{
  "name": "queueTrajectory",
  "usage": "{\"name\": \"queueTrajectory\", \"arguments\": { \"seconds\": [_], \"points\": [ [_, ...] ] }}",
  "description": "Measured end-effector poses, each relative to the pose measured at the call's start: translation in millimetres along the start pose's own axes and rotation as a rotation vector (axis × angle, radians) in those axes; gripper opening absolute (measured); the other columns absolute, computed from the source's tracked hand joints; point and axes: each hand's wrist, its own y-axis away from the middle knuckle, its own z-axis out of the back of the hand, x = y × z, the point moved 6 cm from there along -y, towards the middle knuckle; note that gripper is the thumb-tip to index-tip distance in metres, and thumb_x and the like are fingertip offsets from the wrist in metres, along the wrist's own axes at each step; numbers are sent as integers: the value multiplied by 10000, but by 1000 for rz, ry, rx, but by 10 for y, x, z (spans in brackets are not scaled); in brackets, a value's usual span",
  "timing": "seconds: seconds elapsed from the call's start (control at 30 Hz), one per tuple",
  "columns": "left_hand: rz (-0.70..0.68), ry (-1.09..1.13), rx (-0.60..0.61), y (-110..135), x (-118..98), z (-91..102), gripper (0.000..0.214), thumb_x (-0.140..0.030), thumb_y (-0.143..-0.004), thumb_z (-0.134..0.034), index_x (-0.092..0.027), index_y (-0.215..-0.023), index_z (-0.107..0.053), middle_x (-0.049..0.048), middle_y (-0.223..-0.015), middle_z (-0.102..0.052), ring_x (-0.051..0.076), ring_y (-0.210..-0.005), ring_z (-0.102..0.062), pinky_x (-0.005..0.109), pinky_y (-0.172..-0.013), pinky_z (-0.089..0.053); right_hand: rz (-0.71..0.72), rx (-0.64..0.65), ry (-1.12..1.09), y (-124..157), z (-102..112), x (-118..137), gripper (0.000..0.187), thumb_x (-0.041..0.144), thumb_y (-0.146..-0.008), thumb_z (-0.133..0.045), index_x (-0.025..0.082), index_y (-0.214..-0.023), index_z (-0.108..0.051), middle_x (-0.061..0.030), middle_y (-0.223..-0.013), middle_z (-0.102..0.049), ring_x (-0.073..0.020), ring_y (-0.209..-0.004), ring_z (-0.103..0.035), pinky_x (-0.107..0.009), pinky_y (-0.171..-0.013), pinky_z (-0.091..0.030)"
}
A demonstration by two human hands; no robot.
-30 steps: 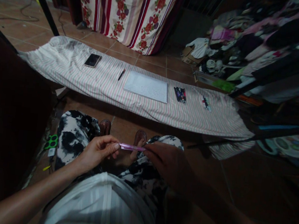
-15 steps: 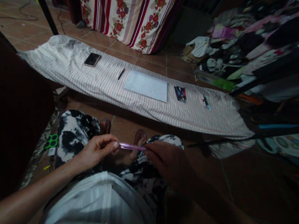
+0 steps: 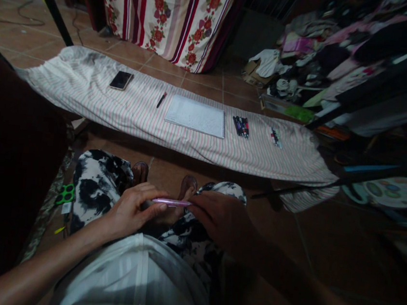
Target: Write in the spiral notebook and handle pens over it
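Observation:
A pink pen (image 3: 174, 202) lies nearly level between my two hands, above my lap. My left hand (image 3: 138, 206) has its fingers and thumb about the pen's left end. The fingers of my right hand (image 3: 214, 217), in deep shadow, close on the right end; its tip is hidden there. Beyond my knees, a spiral notebook (image 3: 195, 116) lies open at a pale page on the striped cloth (image 3: 137, 121). Left of the notebook is a dark pen (image 3: 161, 100). To its right lie a bunch of dark pens (image 3: 241, 127) and a smaller group of pens (image 3: 276, 138).
A phone (image 3: 121, 80) rests toward the left end of the cloth-covered surface. Behind it hangs a floral curtain (image 3: 166, 17). Heaped clothes (image 3: 319, 53) fill the back right. A green object with round holes (image 3: 65, 194) is low on the left, beside my knee.
My left hand has shifted along the pink pen, and its fingers now overlap more of the left end. My right hand keeps its grip. The whole view has shifted slightly.

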Motion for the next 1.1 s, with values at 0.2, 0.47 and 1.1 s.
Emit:
{"name": "queueTrajectory", "arguments": {
  "seconds": [0.2,0.47,1.1],
  "points": [
    [130,190,29,-14,15,-79,277,-339,-826,-509,-169,-996,-644,39,-875,-685,166,-801,-607,251,-705,-461,1,22,-46,-13,-32,20,201,252,-870,-460,163,-887,-639,-56,-762,-652,-193,-697,-599,-291,-611,-401],
    [197,217,13,-14,49,-85,231,-329,-808,-532,-150,-867,-665,11,-746,-661,140,-696,-583,217,-625,-434,8,52,-184,-29,-132,0,163,208,-834,-502,147,-909,-633,-68,-794,-662,-194,-717,-604,-301,-640,-440],
    [-166,-328,209,-7,-95,-67,243,-258,-893,-393,-169,-936,-615,47,-811,-639,161,-779,-561,258,-694,-417,22,-21,-371,50,-253,-3,232,170,-851,-456,145,-1070,-527,-106,-1004,-638,-201,-924,-591,-333,-813,-452]
  ]
}}
